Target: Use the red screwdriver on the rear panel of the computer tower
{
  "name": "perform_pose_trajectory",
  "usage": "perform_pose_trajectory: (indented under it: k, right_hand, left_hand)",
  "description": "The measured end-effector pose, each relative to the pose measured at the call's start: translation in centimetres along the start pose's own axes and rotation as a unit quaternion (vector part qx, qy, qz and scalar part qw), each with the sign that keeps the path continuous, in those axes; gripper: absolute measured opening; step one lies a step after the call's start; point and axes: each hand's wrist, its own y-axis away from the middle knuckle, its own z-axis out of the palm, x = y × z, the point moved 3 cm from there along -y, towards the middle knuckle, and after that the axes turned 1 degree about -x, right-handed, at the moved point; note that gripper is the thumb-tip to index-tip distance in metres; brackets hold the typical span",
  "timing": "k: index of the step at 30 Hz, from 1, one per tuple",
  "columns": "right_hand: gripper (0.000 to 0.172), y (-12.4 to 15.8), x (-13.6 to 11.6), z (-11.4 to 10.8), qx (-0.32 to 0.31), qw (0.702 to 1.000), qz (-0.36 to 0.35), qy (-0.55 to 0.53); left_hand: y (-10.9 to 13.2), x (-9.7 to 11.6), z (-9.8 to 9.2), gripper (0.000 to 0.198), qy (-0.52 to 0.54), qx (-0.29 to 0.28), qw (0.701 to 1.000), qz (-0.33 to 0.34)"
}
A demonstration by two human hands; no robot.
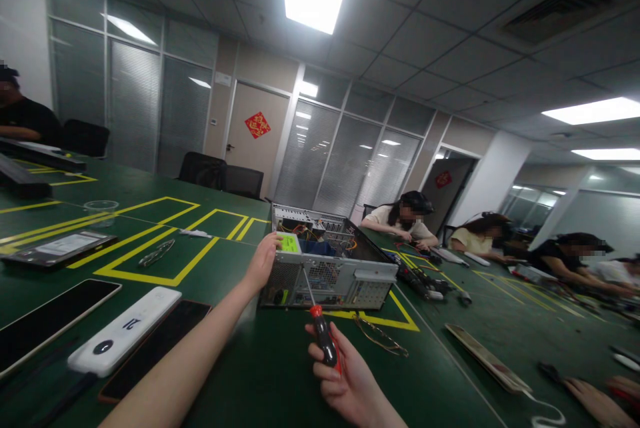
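Observation:
An open grey computer case (334, 273) lies on the green table (250, 375), inside yellow tape marks. My left hand (262, 261) rests on its near left corner, fingers wrapped over the top edge by a green-labelled part (289, 242). My right hand (340, 375) is closed around the red and black handle of a screwdriver (320, 328), whose metal shaft points up toward the case's front face.
A white power bank (125, 330), two dark phones (50, 321) and a hard drive (63, 248) lie at left. A clear cup (101, 211) stands farther back. Several people work at right; another sits at far left. Metal strips (487, 358) and tools lie at right.

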Motion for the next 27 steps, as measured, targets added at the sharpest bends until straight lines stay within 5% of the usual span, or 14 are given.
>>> perform_pose_trajectory:
  k: [4,11,20,27]
  right_hand:
    - [0.035,0.02,0.12,-0.16,-0.006,1.0,-0.002,-0.003]
    - [0.029,-0.09,0.3,-0.33,0.139,0.99,-0.026,-0.015]
    - [0.026,-0.07,0.04,-0.65,0.058,0.997,-0.019,-0.051]
    - [0.03,-0.15,0.15,-0.43,0.139,0.989,-0.033,-0.045]
  left_hand:
    - [0.01,-0.09,0.02,0.05,0.001,0.001,1.0,-0.001]
    - [0.0,-0.15,-0.06,0.049,-0.002,-0.005,1.0,-0.002]
    - [0.03,-0.1,-0.05,0.048,-0.001,-0.005,1.0,-0.003]
    - [0.01,-0.22,-0.1,0.047,0.001,-0.009,1.0,-0.006]
